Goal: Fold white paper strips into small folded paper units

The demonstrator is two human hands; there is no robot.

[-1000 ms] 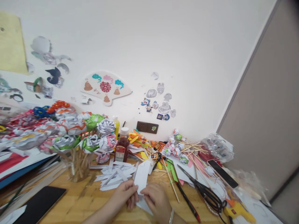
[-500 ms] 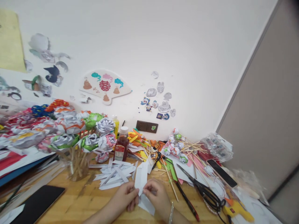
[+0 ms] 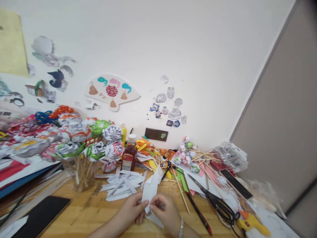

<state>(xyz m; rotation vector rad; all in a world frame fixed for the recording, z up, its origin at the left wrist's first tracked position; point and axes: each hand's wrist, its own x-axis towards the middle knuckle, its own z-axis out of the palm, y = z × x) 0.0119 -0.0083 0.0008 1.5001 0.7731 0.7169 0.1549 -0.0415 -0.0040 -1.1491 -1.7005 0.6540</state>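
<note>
Between my two hands is a strip of white paper (image 3: 150, 189), its long end pointing away from me and its near part sloping down to the right. My left hand (image 3: 137, 206) pinches the strip's left edge between thumb and fingers. From the right, my right hand (image 3: 163, 208) closes thumb and fingertips on the same paper, close to the left thumb. The fingertips of both hands partly cover the fold. Just beyond my left hand lies a pile of white paper strips (image 3: 121, 185) on the wooden table (image 3: 99, 213).
Black scissors (image 3: 218, 203), a marker pen (image 3: 199, 213) and a yellow glue gun (image 3: 254, 224) lie at right. Paper flowers (image 3: 74, 130) on sticks stand at left, beside a red-brown bottle (image 3: 129, 153). A black phone-like slab (image 3: 43, 215) rests front left.
Both hands stay on the paper strip. The strip has turned slightly, and my right fingers have shifted a little leftward over it.
</note>
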